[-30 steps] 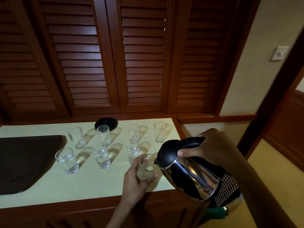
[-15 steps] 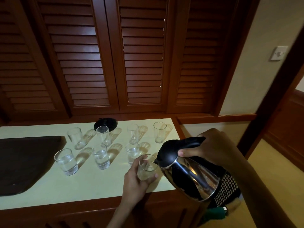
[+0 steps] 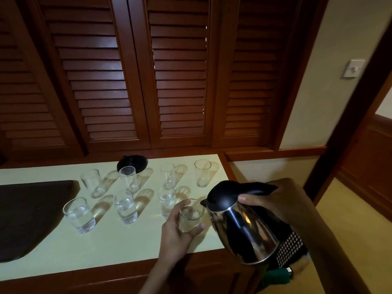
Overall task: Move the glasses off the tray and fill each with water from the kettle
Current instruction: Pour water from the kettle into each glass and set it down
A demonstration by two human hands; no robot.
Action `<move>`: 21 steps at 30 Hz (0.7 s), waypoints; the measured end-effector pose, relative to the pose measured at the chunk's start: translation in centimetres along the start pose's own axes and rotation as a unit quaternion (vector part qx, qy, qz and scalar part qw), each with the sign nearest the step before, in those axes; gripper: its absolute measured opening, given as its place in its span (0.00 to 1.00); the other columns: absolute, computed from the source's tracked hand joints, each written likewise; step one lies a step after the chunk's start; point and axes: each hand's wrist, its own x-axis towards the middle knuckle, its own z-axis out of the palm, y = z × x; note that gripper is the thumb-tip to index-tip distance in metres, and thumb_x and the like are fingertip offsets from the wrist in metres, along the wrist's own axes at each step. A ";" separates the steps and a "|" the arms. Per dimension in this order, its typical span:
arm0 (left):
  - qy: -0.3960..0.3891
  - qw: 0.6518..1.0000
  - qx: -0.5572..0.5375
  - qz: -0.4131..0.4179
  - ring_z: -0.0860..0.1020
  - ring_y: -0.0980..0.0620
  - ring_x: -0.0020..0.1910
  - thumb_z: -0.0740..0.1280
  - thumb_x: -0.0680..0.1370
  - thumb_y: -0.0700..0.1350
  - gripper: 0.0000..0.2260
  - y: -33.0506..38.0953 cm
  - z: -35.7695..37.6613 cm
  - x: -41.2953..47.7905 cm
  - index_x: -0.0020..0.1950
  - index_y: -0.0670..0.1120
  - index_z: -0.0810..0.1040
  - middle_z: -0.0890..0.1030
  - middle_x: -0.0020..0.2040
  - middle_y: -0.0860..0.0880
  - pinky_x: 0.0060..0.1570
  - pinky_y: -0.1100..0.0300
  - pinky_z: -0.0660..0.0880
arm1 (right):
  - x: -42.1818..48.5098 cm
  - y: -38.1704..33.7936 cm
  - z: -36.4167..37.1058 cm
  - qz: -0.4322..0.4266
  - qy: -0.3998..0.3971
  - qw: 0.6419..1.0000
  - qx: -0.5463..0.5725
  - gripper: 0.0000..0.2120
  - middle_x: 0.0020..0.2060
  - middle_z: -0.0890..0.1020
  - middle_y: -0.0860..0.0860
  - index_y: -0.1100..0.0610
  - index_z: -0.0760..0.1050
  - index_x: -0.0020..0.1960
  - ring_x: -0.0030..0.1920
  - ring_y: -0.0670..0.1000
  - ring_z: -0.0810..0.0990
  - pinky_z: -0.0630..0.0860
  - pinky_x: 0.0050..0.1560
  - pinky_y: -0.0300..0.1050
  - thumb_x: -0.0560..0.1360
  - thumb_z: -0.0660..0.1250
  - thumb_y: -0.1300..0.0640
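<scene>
My left hand (image 3: pixel 177 230) grips a clear glass (image 3: pixel 190 215) near the counter's front right corner. My right hand (image 3: pixel 273 200) holds the black handle of a steel kettle (image 3: pixel 244 228), tilted with its spout at the glass's rim. Three glasses with water stand in the front row: one at the left (image 3: pixel 79 215), one in the middle (image 3: pixel 125 206), one beside my left hand (image 3: pixel 167 201). Several glasses stand in the back row, among them one at the far right (image 3: pixel 202 172). The dark tray (image 3: pixel 25 213) lies at the left with nothing on it.
A black round kettle base (image 3: pixel 132 163) sits at the back of the pale counter (image 3: pixel 106 247). Louvred wooden doors rise behind it. The counter's right edge ends near the kettle, with floor beyond. A black-and-white patterned object (image 3: pixel 290 249) shows below the kettle.
The view has shifted slightly. The kettle stays tilted at the held glass, and both hands keep their grips.
</scene>
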 end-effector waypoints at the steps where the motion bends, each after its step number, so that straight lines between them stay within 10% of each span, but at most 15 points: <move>1: -0.002 1.000 -0.002 -0.002 0.78 0.70 0.57 0.84 0.67 0.45 0.30 0.0 0.3 0.2 0.64 0.60 0.76 0.81 0.56 0.70 0.51 0.76 0.74 | -0.2 0.4 -0.1 0.008 0.013 1.000 0.024 0.20 0.33 0.88 0.48 0.49 0.84 0.41 0.35 0.48 0.88 0.86 0.46 0.51 0.58 0.80 0.36; 14: 0.011 1.000 -0.012 -0.009 0.78 0.73 0.53 0.83 0.67 0.43 0.30 0.1 5.4 4.7 0.65 0.51 0.76 0.81 0.57 0.60 0.48 0.77 0.74 | -0.7 3.5 -1.5 0.057 0.075 0.991 0.092 0.17 0.29 0.87 0.49 0.54 0.84 0.39 0.28 0.47 0.86 0.76 0.29 0.37 0.60 0.82 0.42; 21: 0.009 0.999 -0.021 -0.037 0.81 0.64 0.55 0.84 0.67 0.47 0.30 -0.5 6.5 6.5 0.65 0.51 0.75 0.82 0.56 0.58 0.53 0.62 0.78 | -0.7 4.3 -2.1 0.078 0.069 0.989 0.102 0.29 0.34 0.89 0.51 0.53 0.86 0.45 0.34 0.51 0.88 0.85 0.37 0.46 0.52 0.76 0.33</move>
